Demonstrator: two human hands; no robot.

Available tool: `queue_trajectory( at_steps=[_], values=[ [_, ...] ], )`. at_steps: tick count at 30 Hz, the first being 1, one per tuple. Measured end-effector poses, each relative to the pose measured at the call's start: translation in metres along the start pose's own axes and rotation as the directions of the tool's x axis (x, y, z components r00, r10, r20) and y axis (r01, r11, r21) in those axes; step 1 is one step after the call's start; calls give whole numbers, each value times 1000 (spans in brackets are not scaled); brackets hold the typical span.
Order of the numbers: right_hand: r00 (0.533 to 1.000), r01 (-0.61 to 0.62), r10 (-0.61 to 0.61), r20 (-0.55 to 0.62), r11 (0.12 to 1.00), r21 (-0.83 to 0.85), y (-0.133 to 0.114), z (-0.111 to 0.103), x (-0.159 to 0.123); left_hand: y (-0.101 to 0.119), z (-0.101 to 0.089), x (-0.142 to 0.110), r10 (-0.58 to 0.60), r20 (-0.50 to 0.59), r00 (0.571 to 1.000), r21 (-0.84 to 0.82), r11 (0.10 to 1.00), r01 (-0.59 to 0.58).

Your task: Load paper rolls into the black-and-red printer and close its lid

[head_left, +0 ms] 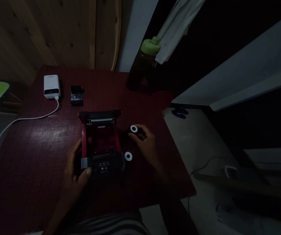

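left hand (72, 169): I clasp open red-black box (103, 138), probably steadying it | right hand (146, 143): I pinch white-faced piece (131, 129) right of box | loose white ring (126, 157): table (40, 160), beside box

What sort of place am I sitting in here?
Probably a room in a home, dimly lit, though I can't be certain. The signs are a green-lidded bottle, a pale hanging cloth, and what look like slippers on the floor.
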State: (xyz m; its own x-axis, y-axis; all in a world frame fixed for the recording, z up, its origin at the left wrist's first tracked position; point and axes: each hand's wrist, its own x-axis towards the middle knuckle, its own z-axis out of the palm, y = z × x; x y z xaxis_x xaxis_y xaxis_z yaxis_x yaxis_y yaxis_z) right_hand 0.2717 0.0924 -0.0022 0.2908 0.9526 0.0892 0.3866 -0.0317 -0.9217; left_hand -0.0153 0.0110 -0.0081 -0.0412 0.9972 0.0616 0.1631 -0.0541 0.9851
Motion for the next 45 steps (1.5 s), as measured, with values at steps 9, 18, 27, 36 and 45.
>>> queue_trajectory(
  at_steps=[9,18,27,36,45],
  values=[
    [998,1,3,64,999,-49,13,-3,-10,-2,-2,0,-8,-12,1000,9,1000,8],
    [978,-22,37,207,997,-74,2,-39,-79,8,0,-1,-71,6,997,-29,997,71],
    [980,-8,17,199,999,-48,-4,-23,-79,1,1,0,60,-10,998,-3,998,-60],
    [855,341,-258,450,933,-114,-106,-48,-43,10,1,-1,37,6,999,-1,999,-37],
    [659,680,-67,750,480,-555,-139,51,-24,1,5,-3,127,14,992,-12,992,-127]
  ],
)
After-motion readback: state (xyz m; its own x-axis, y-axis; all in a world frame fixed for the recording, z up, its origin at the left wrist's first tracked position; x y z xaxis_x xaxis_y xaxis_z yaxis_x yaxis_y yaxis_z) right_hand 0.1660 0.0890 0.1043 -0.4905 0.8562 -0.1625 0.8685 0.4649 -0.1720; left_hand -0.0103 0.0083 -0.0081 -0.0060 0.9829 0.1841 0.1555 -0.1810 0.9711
